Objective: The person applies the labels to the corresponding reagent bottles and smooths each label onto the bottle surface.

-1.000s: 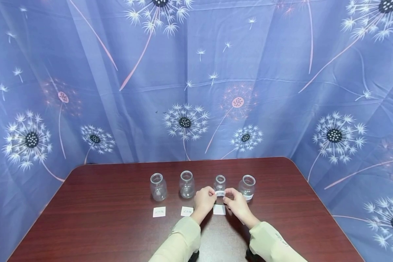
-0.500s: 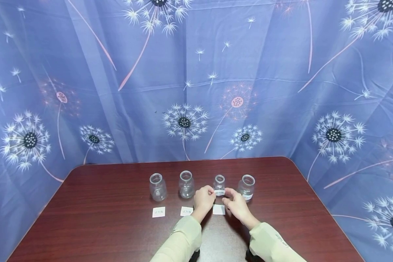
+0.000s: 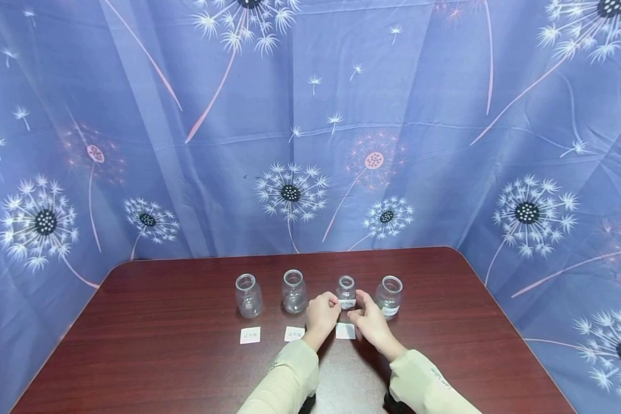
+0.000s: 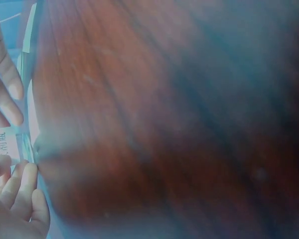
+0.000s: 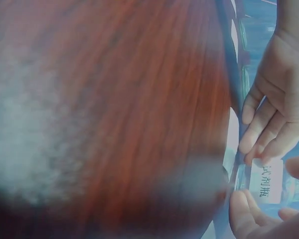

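Observation:
A small glass jar (image 3: 346, 285) stands upright between the hands, with a white paper label (image 5: 266, 180) bearing printed characters across its front. My left hand (image 3: 323, 315), fingers curled, pinches the label's left end against the jar. At the jar's right side is my right hand (image 3: 371, 325), its index finger and thumb spread apart by the label's right end; whether a fingertip touches the glass cannot be told. Both the left hand (image 4: 20, 199) and the right hand (image 4: 5, 84) show around the label in the left wrist view.
To the right stands a larger jar (image 3: 390, 293) with a label on its front. Two jars, a left one (image 3: 249, 299) and a middle one (image 3: 294, 296), have label cards (image 3: 250, 335) (image 3: 294, 333) before them. Another white paper (image 3: 345, 331) lies on the brown table (image 3: 160, 345).
The label, held out curved between both hands a second ago, now lies flat against the small jar. My right fingers have left its right end and shifted slightly; my left hand stays put.

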{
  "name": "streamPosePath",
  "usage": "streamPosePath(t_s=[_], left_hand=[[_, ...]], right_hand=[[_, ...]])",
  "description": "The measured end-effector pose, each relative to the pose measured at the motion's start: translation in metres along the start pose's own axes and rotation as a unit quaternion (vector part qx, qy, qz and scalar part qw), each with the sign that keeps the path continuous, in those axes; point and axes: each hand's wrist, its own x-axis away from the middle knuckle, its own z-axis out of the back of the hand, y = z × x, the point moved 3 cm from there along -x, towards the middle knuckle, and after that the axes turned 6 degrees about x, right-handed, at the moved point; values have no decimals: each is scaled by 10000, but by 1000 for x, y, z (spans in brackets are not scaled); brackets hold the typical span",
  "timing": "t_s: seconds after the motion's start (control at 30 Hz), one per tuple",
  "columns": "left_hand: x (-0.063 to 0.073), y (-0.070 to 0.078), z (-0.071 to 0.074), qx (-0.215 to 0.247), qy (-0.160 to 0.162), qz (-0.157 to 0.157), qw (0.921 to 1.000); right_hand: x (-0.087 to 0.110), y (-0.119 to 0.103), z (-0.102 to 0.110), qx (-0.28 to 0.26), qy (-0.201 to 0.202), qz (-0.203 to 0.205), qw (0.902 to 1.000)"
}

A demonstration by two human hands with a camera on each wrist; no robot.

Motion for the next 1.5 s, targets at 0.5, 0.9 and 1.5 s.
streamPosePath(t_s=[0.5, 0.9, 1.5], left_hand=[[-1, -2, -2, 91, 86, -70, 9999], [0, -8, 6, 91, 1, -754, 9971], [7, -9, 14, 69, -85, -960, 9953]], right_hand=[[-29, -8, -1, 1053, 126, 175, 9942], [-31, -5, -3, 1397, -128, 439, 9891], [-29, 1, -11, 2024, 143, 1370, 9696]])
